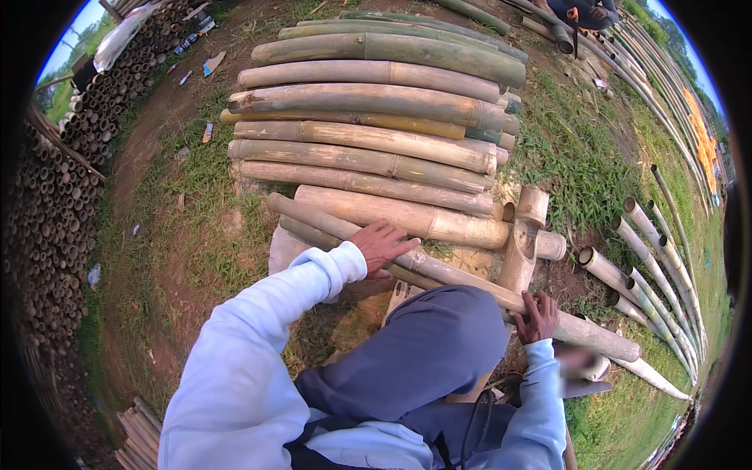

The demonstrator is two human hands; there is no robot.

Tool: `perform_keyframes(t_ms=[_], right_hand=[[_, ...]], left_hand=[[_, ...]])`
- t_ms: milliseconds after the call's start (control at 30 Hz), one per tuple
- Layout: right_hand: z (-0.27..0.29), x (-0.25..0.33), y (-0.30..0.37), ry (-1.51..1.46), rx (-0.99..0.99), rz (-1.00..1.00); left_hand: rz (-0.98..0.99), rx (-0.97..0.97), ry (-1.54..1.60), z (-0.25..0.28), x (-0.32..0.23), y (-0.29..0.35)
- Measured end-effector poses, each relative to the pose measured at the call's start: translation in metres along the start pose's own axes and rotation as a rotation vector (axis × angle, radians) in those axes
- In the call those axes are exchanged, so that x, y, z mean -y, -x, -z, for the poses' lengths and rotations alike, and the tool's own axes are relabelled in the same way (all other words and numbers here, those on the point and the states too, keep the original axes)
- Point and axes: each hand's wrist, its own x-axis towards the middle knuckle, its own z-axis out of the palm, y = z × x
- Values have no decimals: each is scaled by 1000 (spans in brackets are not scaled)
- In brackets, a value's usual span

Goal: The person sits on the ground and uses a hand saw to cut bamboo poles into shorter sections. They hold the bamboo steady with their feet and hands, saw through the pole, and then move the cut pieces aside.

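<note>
A long pale bamboo pole (462, 278) slants across in front of my knee, from the left down to the right. My left hand (381, 247) lies over its upper part, the fingers draped across it and the thumb on the near side. Farther down the pole, my right hand (537, 316) is wrapped round it with bent fingers. A second, darker pole (309, 235) runs close beneath the first and is partly hidden by my left hand. Just beyond the pole stands a thick bamboo piece with a cut-out (518, 254), against a thick horizontal bamboo length (392, 215).
Beyond lies a row of cut bamboo lengths (368, 98). Several long poles (666, 274) fan out on the grass at right. Stacked bamboo ends (55, 204) form a wall at left. Another person (583, 12) is partly visible at the far right. Sawdust (470, 262) covers the ground nearby.
</note>
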Motion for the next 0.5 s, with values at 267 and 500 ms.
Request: perform_keyframes(t_ms=[267, 500], right_hand=[[11, -1, 5, 114, 147, 80], [8, -4, -10, 79, 257, 46]], left_hand=[[119, 380, 104, 14, -13, -32], [205, 433, 191, 10, -3, -41]])
